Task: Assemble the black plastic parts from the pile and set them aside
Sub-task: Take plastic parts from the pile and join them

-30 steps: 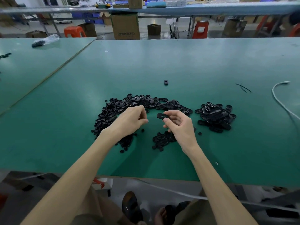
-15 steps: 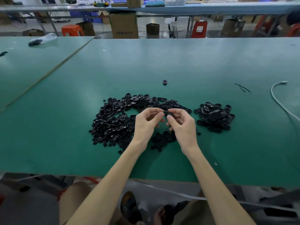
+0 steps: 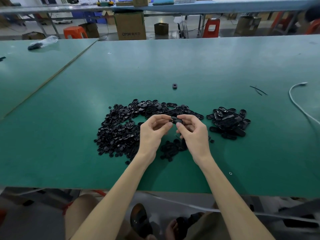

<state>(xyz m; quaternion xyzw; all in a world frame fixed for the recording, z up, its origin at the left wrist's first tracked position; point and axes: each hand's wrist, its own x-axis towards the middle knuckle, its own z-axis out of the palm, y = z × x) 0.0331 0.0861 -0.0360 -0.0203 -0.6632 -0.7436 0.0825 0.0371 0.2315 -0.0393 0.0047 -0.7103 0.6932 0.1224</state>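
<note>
Above the near middle of the green table (image 3: 69, 161), one black oval part (image 3: 177, 120) is held up between the two hands, at their fingertips and over the gap between the heaps. Whether it is a single piece or two pieces pressed together cannot be told. The left hand (image 3: 151, 135) pinches the part's left end between thumb and forefinger, with the other fingers loosely curled behind. The right hand (image 3: 195, 135) grips the right end, thumb below and curled fingers above, so both hands are narrowly closed on the same part and neither touches the table. Three heaps of black parts lie on the table, each with too many pieces to count. The big pile (image 3: 119, 134) spreads under and to the left of the left hand and curves round behind both hands as a band of oval shells. The small pile (image 3: 170, 148) lies just below the hands, between the wrists. The right pile (image 3: 228, 123) of oval pieces sits apart, just to the right of the right hand. One lone part (image 3: 175, 86) lies farther back on the table, well apart from the heaps. One white cable (image 3: 297, 103) curls along the right edge, with thin black strands (image 3: 258, 90) near it. One small screw (image 3: 230, 173) lies near the front edge, to the right of the right forearm. On the neighbouring table at the left lies one clear bag (image 3: 43, 42).
</note>
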